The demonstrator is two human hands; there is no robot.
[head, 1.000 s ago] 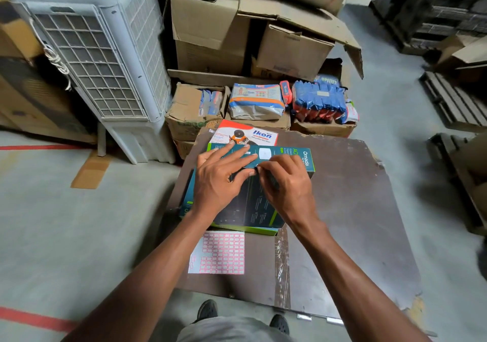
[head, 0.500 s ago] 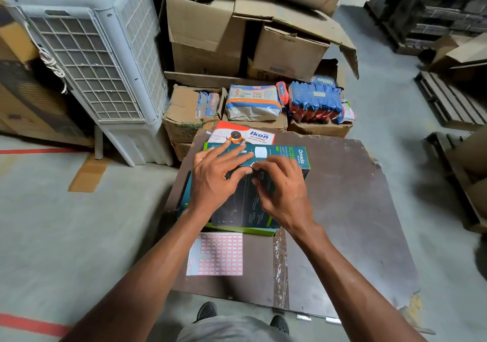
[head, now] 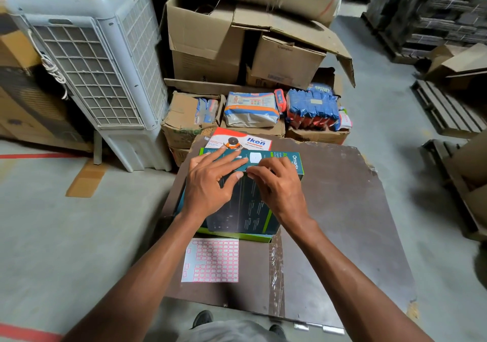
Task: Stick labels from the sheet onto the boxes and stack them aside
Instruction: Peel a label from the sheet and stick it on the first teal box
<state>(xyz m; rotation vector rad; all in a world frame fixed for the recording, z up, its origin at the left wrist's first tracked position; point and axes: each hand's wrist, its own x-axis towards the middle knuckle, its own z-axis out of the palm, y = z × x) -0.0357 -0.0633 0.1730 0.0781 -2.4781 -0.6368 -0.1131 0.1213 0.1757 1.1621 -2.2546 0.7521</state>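
Both hands have barely shifted, left hand point(head: 208, 183) flat and right hand point(head: 276, 183) pinching a label onto the teal box point(head: 245, 215) near the surface's point(head: 355, 210) far-left corner, label sheet point(head: 212, 261) mostly full, stacking pending.

free: table point(head: 342, 223) right half | blocked: cartons point(head: 205, 52) beyond far edge

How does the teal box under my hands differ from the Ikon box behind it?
The teal box is dark teal with green edges; the Ikon box is white and orange-red. Left hand and right hand rest on the teal box; the Ikon box is untouched and partly hidden behind it. Both lie on the brown board.
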